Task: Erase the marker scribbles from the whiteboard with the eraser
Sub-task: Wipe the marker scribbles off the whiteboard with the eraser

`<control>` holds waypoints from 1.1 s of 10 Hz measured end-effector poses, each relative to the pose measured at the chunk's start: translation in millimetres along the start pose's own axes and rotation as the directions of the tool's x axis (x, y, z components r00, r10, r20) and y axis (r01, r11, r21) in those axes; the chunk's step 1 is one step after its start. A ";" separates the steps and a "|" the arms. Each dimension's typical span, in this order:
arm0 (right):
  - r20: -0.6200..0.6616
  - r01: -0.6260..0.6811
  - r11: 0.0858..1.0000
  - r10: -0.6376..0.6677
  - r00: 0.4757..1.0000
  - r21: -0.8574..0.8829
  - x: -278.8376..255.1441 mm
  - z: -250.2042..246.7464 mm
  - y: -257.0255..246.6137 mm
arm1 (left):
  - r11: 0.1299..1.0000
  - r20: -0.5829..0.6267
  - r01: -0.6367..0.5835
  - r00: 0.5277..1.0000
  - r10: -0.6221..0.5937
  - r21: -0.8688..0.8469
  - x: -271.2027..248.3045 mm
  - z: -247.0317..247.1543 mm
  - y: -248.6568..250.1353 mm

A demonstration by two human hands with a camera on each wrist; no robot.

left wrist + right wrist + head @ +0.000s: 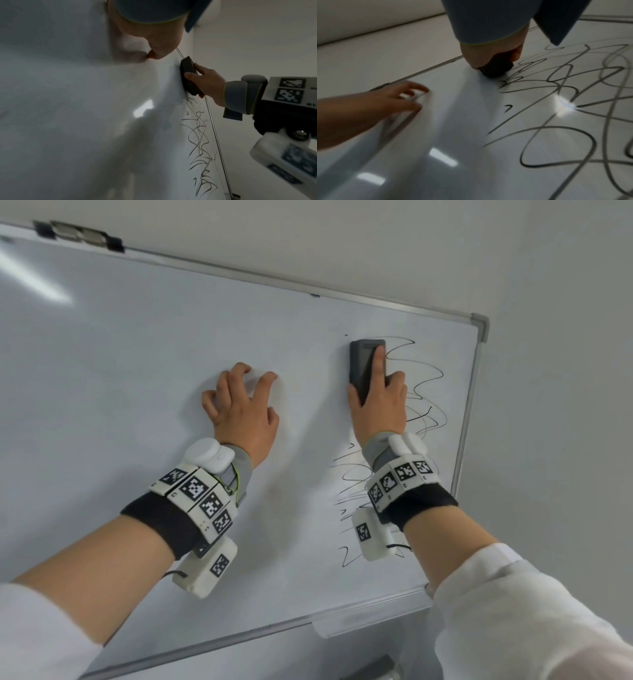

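Observation:
A wall-mounted whiteboard (pixel 137 371) fills the head view. Black marker scribbles (pixel 424 378) cover its right part, running from near the top right corner down toward the bottom edge. My right hand (pixel 376 402) grips a dark grey eraser (pixel 363 364) and presses it flat on the board at the scribbles' upper left edge, index finger stretched along its top. My left hand (pixel 243 402) rests on the bare board to the left, spread fingertips touching the surface. The left wrist view shows the eraser (pixel 188 75) against the board, and the right wrist view shows the eraser (pixel 496 67) beside the scribbles (pixel 565 108).
A metal frame (pixel 466 412) borders the board, with a grey corner cap (pixel 481 325) at the top right. A clip fitting (pixel 78 234) sits on the top edge at the left. A small tray (pixel 370 618) hangs below the bottom edge. Plain wall surrounds the board.

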State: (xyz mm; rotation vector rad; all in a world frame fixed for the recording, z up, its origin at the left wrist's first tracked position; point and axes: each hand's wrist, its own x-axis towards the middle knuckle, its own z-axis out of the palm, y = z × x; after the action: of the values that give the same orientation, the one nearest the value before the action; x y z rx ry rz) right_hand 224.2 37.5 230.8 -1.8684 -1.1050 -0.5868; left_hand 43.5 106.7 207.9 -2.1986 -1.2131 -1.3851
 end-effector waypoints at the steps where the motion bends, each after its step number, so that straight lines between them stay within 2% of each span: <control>1: 0.019 0.187 0.982 -0.186 0.982 -0.037 -11.5 7.1 -19.4 | 1.000 -0.011 0.003 1.000 -0.004 -0.012 3.3 -1.2 1.6; 2: 0.011 0.261 0.964 -0.261 0.965 -0.041 -12.6 11.0 -27.6 | 1.000 -0.009 -0.002 1.000 0.002 -0.014 5.2 -1.1 2.0; 3: -0.021 0.237 0.971 -0.238 0.971 -0.036 0.6 5.9 -20.9 | 1.000 -0.003 -0.001 1.000 0.001 -0.014 5.7 -1.4 2.3; 4: -0.055 0.100 0.995 -0.099 0.994 0.028 18.0 0.6 -2.9 | 1.000 0.004 0.001 1.000 -0.001 -0.002 5.7 -2.2 2.6; 5: -0.110 -0.032 0.989 0.048 0.993 0.146 25.5 -3.4 7.9 | 1.000 0.000 0.000 1.000 0.000 0.002 6.7 -2.4 2.9; 6: -0.116 0.028 0.990 -0.011 0.993 0.140 18.6 1.5 -0.9 | 1.000 -0.013 0.002 1.000 -0.002 0.003 8.7 -1.1 4.1; 7: -0.108 0.216 0.972 -0.206 0.973 0.094 4.4 9.5 -16.6 | 1.000 -0.022 0.002 1.000 -0.002 0.003 11.1 1.0 7.6; 8: -0.131 0.305 0.952 -0.299 0.945 0.033 4.0 10.8 -16.2 | 1.000 -0.033 0.002 0.999 -0.002 -0.001 12.5 2.8 10.5; 9: -0.105 0.202 0.979 -0.199 0.974 0.027 17.4 3.4 -0.8 | 1.000 -0.031 0.001 1.000 -0.001 -0.006 12.5 3.9 12.0; 10: -0.134 0.034 0.997 -0.025 0.991 0.070 32.4 -3.0 11.8 | 1.000 -0.034 0.004 0.999 -0.004 -0.005 13.1 4.2 11.7; 11: -0.137 0.027 0.995 -0.013 0.991 0.099 32.4 -2.6 7.8 | 1.000 -0.029 0.005 1.000 -0.005 -0.003 14.6 3.9 13.5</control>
State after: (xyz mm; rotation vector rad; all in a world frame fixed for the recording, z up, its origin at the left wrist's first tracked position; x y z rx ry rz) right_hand 247.2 48.3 252.5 -1.7067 -1.0455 -0.6483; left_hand 59.1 108.2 220.9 -2.1713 -1.2080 -1.4169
